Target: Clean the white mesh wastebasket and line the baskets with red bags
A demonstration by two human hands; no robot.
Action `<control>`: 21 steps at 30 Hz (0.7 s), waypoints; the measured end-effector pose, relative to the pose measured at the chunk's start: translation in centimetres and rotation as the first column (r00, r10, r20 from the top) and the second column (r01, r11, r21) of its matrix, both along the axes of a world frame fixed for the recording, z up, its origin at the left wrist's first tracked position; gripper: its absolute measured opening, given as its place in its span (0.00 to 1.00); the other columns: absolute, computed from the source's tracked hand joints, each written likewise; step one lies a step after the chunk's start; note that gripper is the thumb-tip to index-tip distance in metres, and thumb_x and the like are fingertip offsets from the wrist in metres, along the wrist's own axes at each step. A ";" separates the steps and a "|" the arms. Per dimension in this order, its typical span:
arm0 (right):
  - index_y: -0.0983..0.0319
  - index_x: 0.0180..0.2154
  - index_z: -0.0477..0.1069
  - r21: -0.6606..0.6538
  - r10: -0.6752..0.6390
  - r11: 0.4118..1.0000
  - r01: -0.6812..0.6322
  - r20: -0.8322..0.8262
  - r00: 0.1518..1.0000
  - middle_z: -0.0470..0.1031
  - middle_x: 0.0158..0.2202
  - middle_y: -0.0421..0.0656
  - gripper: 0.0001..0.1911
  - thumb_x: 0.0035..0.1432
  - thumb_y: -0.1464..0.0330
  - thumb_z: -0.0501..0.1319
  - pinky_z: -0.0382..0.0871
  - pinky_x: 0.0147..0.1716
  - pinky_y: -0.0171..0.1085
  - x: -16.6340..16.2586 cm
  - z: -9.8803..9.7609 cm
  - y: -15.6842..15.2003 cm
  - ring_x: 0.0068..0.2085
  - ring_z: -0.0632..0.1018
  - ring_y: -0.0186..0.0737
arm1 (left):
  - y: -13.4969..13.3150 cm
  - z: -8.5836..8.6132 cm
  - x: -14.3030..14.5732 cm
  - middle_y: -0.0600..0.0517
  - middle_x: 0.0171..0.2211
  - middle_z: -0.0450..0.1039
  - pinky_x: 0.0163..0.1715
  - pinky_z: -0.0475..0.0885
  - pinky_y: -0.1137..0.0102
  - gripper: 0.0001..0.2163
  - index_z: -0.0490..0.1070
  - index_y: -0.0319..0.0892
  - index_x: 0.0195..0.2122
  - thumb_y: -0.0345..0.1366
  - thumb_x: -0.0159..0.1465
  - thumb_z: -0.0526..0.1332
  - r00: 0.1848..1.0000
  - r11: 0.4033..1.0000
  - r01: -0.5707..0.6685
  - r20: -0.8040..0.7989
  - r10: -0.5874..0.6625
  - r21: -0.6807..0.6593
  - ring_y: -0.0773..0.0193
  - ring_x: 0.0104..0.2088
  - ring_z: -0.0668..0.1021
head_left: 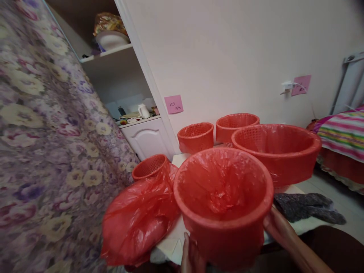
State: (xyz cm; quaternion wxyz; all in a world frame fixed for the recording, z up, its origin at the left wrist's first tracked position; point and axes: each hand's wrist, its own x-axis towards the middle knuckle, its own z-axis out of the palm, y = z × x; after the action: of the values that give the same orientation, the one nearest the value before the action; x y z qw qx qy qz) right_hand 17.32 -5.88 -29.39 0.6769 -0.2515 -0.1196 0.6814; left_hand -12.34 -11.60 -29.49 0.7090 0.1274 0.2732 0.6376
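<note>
The near basket (227, 242), red and tilted toward the camera, sits at the near middle, held between two hands: the left hand (191, 254) grips its near left side, the right hand (275, 225) its right side. Whether its base touches the surface (178, 159) is hidden. One red bag (224, 197) lines it, crumpled at the bottom.

Five red baskets show in all. Besides the near one there are the right basket (292, 168), two farther back, the far left basket (196, 145) and far right basket (227, 134), and the left basket (149, 167), its perforated wall visible. A loose red bag (142, 216) spreads at the near left, and one dark cloth (307, 206) lies at the right.

Two pink notes are on the wall (227, 57): the left note (174, 104) carries two handwritten lines, perhaps digits, too small to read surely; the right note (301, 85), beside a white plug (287, 86), has illegible dark marks.
</note>
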 end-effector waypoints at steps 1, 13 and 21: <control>0.55 0.39 0.79 0.004 0.010 1.000 -0.010 -0.018 1.000 0.83 0.39 0.39 0.20 0.40 0.66 0.76 0.80 0.40 0.37 0.0 0.3 0.6 0.40 0.81 0.42 | -0.3 -0.7 -0.2 0.46 0.50 0.78 0.54 0.69 0.56 0.16 0.75 0.50 0.50 0.47 0.64 0.58 1.000 0.999 0.004 -0.003 -0.004 -0.041 0.52 0.50 0.78; 0.57 0.45 0.76 -0.042 0.158 0.987 -0.156 0.049 0.986 0.81 0.45 0.44 0.14 0.57 0.62 0.67 0.78 0.42 0.39 0.8 -2.0 -4.2 0.43 0.81 0.43 | -1.3 6.0 0.6 0.46 0.47 0.78 0.51 0.71 0.58 0.14 0.73 0.45 0.48 0.44 0.64 0.60 1.000 0.999 0.007 0.025 -0.008 0.037 0.55 0.48 0.78; 0.55 0.44 0.76 -0.002 0.156 0.988 -0.156 0.047 0.987 0.83 0.41 0.42 0.20 0.46 0.72 0.73 0.78 0.40 0.37 -1.2 -0.5 -4.2 0.40 0.82 0.42 | -1.6 3.7 1.5 0.49 0.37 0.80 0.41 0.75 0.67 0.07 0.75 0.40 0.36 0.26 0.57 0.67 0.995 0.999 -0.037 -0.097 0.034 -0.031 0.63 0.37 0.80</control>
State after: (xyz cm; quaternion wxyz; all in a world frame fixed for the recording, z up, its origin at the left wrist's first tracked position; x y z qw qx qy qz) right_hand 16.12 -10.04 -29.91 0.6187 -0.2566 -0.1556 0.7261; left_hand -10.85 -13.24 -25.81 0.6854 0.1418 0.3198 0.6387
